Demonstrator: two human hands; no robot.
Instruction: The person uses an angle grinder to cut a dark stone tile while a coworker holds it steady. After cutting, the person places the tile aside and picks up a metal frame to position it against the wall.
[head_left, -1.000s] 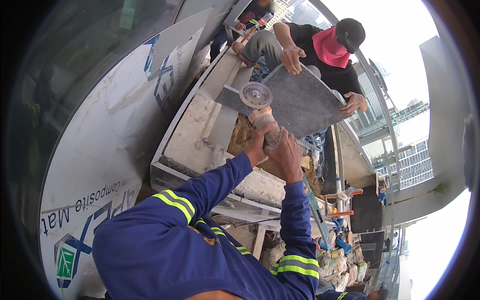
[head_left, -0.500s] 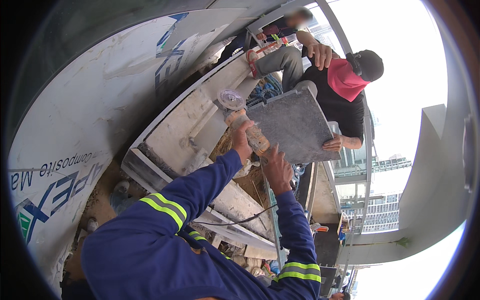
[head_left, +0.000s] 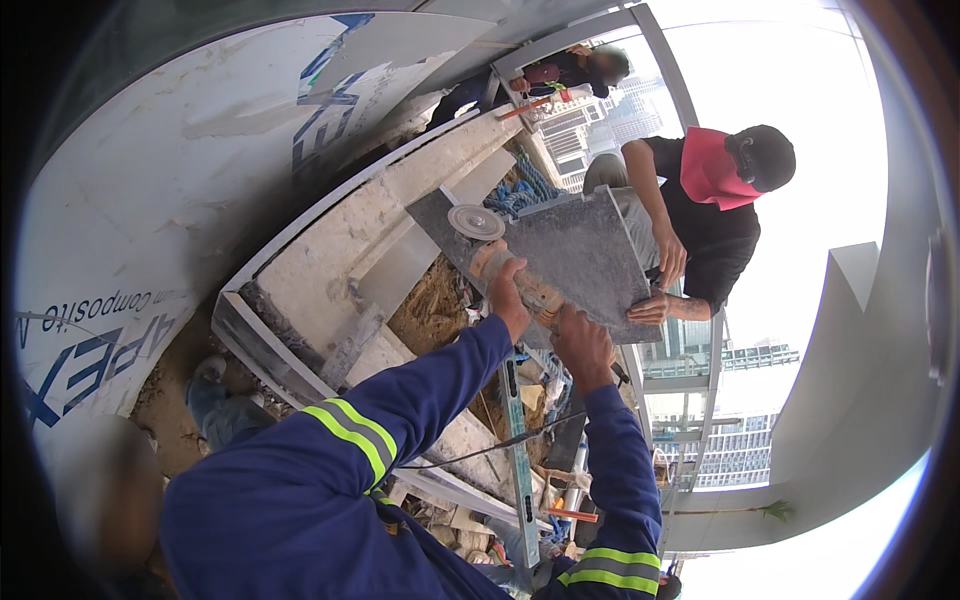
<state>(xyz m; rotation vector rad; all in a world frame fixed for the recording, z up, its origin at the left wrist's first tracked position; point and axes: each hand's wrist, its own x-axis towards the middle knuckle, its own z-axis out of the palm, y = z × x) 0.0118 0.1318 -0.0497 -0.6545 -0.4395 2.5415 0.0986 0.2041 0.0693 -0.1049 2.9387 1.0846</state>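
Note:
An angle grinder [head_left: 535, 295] with a dusty orange body and a round disc [head_left: 476, 222] is held in both my hands. My left hand [head_left: 508, 298] wraps round its body behind the head. My right hand [head_left: 583, 345] closes on the rear end, partly hiding it. The disc lies over the left part of a dark grey slab [head_left: 590, 240]; whether it touches or spins I cannot tell. A co-worker [head_left: 715, 225] in a black cap and pink face cloth grips the slab's right edge with one hand [head_left: 650, 308]; the other hand hangs just above it.
A pale, dusty trough-like ledge [head_left: 330, 240] curves along a printed white panel wall [head_left: 200, 130]. Below my hands are a long greenish bar [head_left: 520, 460], rubble and a black cable [head_left: 500, 443]. Blue rope [head_left: 525, 190] lies behind the slab. Another person [head_left: 560, 75] is farther back.
The co-worker has lowered a raised hand towards the slab and shifted right. My hands and the grinder have moved slightly right and down in view; more of the slab's left end shows beneath the disc.

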